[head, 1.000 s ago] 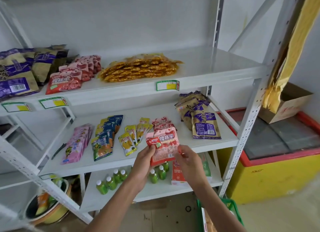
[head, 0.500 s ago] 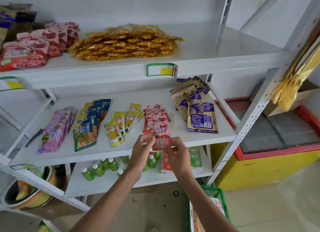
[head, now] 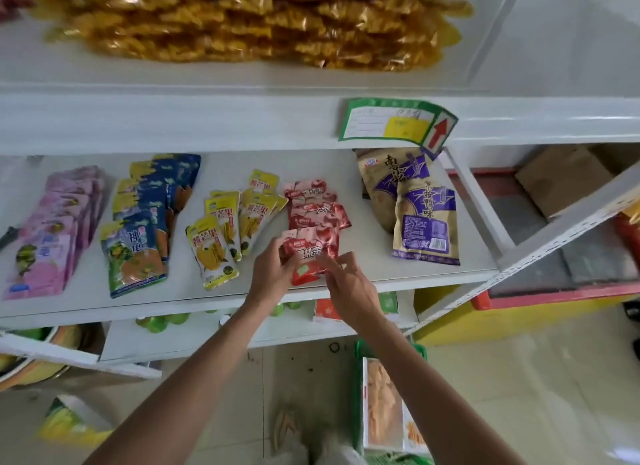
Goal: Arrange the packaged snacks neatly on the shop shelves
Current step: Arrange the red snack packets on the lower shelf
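A red cherry snack packet (head: 311, 253) lies at the front of a row of matching red packets (head: 317, 204) on the middle shelf (head: 398, 274). My left hand (head: 273, 270) pinches its left edge and my right hand (head: 349, 284) pinches its lower right corner. Beside this row, to the left, lie yellow mango packets (head: 221, 236), blue-green packets (head: 142, 229) and pink packets (head: 52, 236). Purple-and-tan bags (head: 419, 208) lie to the right. Golden packets (head: 249, 17) are heaped on the top shelf.
A green basket (head: 360, 360) with a boxed snack (head: 382, 409) stands on the floor below my arms. Green bottles (head: 162, 322) and a red-and-green box (head: 325, 308) sit on the lower shelf. A red-and-yellow freezer (head: 554, 291) stands to the right. A price label (head: 394, 125) hangs on the top shelf edge.
Both hands brought the red packet down from the air onto the front of the red row on the middle shelf. The camera moved closer and lower.
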Available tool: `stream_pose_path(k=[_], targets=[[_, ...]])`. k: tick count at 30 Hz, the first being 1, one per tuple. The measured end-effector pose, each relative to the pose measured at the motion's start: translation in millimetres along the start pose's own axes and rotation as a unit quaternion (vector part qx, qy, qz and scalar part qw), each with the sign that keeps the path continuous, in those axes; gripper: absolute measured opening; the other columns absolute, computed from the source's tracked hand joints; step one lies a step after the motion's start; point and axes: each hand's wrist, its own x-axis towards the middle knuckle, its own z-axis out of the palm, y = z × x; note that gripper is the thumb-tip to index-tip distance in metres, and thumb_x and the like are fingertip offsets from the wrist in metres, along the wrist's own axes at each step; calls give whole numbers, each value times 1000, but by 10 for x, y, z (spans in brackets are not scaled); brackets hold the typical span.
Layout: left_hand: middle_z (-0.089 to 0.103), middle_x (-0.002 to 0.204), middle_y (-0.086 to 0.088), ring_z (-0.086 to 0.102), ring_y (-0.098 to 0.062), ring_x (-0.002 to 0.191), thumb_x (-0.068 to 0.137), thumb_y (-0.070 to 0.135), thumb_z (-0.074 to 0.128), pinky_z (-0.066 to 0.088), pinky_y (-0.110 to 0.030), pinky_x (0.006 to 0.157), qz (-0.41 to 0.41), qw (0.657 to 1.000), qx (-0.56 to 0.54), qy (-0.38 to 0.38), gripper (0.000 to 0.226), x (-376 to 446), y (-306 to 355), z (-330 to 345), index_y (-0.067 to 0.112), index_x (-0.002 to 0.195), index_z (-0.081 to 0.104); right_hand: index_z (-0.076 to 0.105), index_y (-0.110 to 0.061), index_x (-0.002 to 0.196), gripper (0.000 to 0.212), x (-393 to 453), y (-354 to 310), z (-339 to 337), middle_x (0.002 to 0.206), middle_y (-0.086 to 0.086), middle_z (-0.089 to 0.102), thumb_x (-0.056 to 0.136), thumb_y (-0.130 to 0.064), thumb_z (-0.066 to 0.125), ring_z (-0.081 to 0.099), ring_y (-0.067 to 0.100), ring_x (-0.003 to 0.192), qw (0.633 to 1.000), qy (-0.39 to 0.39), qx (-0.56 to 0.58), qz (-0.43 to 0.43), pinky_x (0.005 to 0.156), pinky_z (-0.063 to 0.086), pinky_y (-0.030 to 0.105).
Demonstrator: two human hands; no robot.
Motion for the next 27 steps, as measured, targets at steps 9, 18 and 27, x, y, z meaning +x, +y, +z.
stream_pose_path(k=[9,18,27], targets=[[58,123,-1,66,-9,89,87,48,78,60,-23,63,145,965,213,54,64,-17,-190,141,29,143,53,62,-17,115,15,811,209,-181,110,7,66,107,-21,50,67,19,76,991,108,50,56,55,57,34],[58,109,8,63,-8,75,84,53,79,44,-18,50,124,953,259,93,56,-16,-258,273,35,134,62,65,-9,102,62,2167,422,-129,91,6,69,82,-66,78,65,19,76,957,-109,56,265,66,57,32],[57,114,6,64,-8,80,87,51,77,45,-17,53,103,955,257,102,56,59,-189,288,34,137,58,63,-22,79,19,2044,226,-503,71,-11,64,94,-26,74,63,13,64,944,208,215,139,66,61,45]])
